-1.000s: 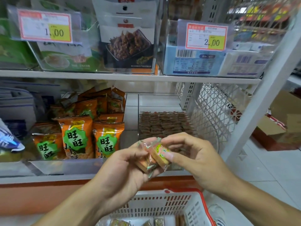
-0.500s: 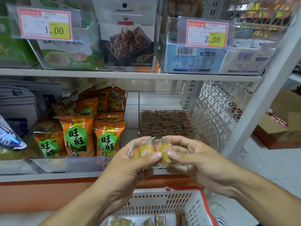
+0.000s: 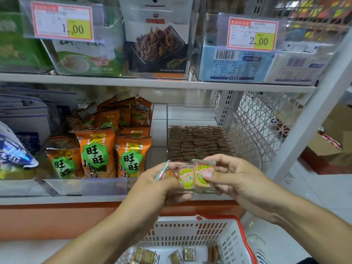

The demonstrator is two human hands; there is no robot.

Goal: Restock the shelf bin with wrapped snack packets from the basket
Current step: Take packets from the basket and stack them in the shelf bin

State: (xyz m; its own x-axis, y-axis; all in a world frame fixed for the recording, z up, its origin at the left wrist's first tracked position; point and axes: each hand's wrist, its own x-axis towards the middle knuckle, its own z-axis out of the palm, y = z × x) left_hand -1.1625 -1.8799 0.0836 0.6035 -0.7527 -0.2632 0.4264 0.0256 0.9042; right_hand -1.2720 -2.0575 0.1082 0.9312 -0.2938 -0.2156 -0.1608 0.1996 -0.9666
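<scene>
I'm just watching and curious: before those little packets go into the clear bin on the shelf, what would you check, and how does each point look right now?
1. Packets firmly held by left hand and right hand: ok.
2. Packets lined up side by side, labels facing up: ok.
3. Clear bin right behind the hands, path unobstructed: ok.
4. Room left in the bin above the brown packets: cannot tell.
5. More stock in the basket below: ok.
</scene>
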